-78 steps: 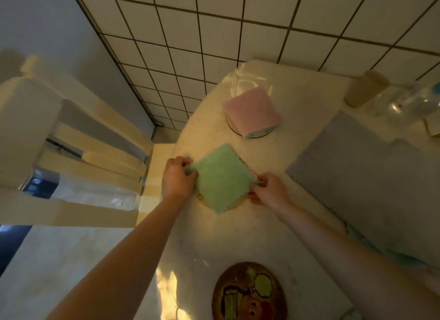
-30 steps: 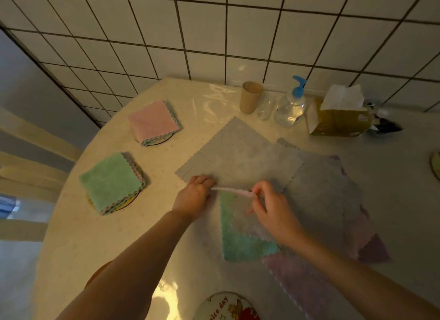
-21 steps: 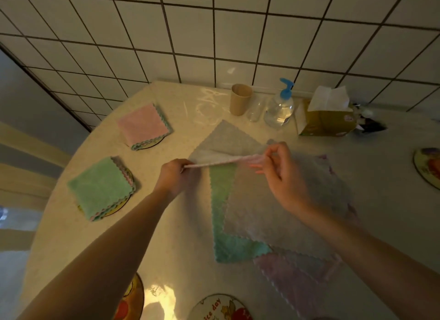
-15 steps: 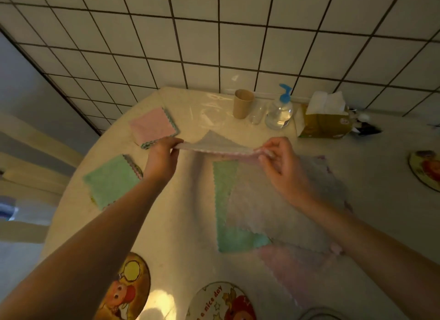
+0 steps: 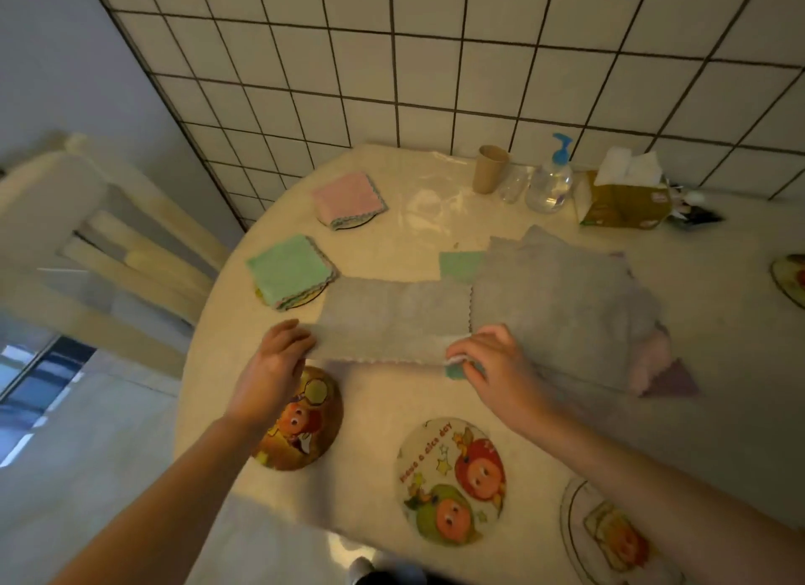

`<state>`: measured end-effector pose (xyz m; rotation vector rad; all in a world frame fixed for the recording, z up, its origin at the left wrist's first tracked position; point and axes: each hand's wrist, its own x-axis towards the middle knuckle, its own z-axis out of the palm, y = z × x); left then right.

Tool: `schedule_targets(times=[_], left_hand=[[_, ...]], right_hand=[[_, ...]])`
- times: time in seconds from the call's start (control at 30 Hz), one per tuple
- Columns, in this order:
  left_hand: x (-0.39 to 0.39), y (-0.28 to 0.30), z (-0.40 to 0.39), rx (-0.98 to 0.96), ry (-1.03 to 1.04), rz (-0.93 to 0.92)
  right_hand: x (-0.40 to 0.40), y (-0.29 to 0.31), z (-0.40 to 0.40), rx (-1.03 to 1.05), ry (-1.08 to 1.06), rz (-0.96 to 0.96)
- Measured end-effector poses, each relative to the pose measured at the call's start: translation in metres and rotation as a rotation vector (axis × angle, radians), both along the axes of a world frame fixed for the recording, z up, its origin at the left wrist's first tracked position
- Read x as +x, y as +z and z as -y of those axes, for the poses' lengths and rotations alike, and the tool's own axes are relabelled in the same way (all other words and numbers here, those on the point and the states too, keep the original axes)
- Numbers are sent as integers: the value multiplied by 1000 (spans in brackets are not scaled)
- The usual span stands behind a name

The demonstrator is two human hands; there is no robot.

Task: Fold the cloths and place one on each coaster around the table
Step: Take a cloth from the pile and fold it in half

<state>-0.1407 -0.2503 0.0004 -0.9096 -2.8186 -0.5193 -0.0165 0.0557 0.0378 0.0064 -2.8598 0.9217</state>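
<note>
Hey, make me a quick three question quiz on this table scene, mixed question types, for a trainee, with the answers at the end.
1. True or false: both the left hand and the right hand hold the near edge of the grey cloth.
2. Multiple choice: the folded green cloth lies on A) a coaster, B) the chair, C) the tissue box.
3. Fill in: the bottle with the blue pump stands between the paper cup and the ____.

Key: 1 true. 2 A; the coaster's rim peeks out beneath it. 3 tissue box.
</note>
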Motion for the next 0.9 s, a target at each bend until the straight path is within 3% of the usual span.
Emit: schedule_targets(times=[0.3, 0.5, 0.6, 0.77, 0.9], left_hand=[[97, -39, 93, -79, -161, 152], [124, -35, 119, -130, -306, 181], [114, -33, 126, -102, -308, 288], [80, -18, 115, 99, -14, 628], [42, -12, 94, 312, 190, 765]], right_hand=[[90, -50, 79, 13, 36, 332], [138, -59, 112, 49, -9, 455], [144, -60, 119, 8, -69, 478], [126, -58, 109, -106, -217, 337], [88, -53, 94, -160, -391, 278]])
